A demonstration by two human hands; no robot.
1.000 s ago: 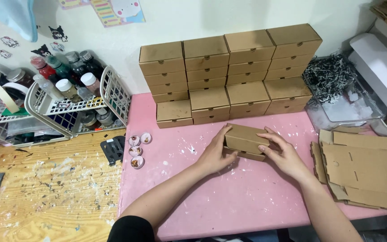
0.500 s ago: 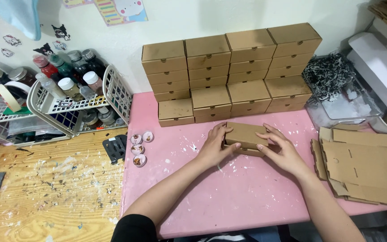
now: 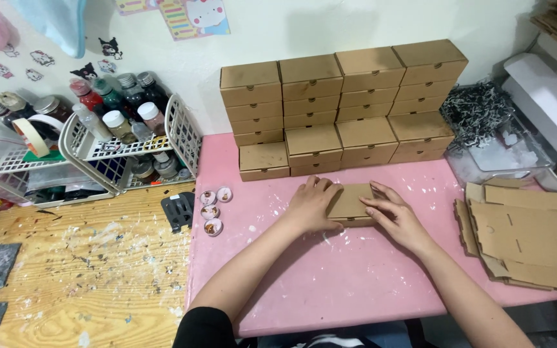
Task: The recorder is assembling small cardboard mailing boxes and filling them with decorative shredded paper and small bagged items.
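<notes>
Whereas a second ago the small cardboard box [image 3: 351, 205] was tilted up between the hands, it now lies flat on the pink table [image 3: 356, 283], toward its back edge, so the folding looks finished. Left hand [image 3: 312, 205] and right hand [image 3: 396, 218] press on it from either side, palms down, fingers spread rather than clenched. Behind it, stacked finished boxes [image 3: 343, 103] line the wall; white wire baskets [image 3: 130, 148] past the left edge hold paint bottles [image 3: 114, 106]; flat cardboard blanks [image 3: 530, 235] wait at the right edge.

Both forearms reach forward and converge; left hand [image 3: 311, 205] and right hand [image 3: 396, 218] lie palm down, fingers flat, close together
</notes>
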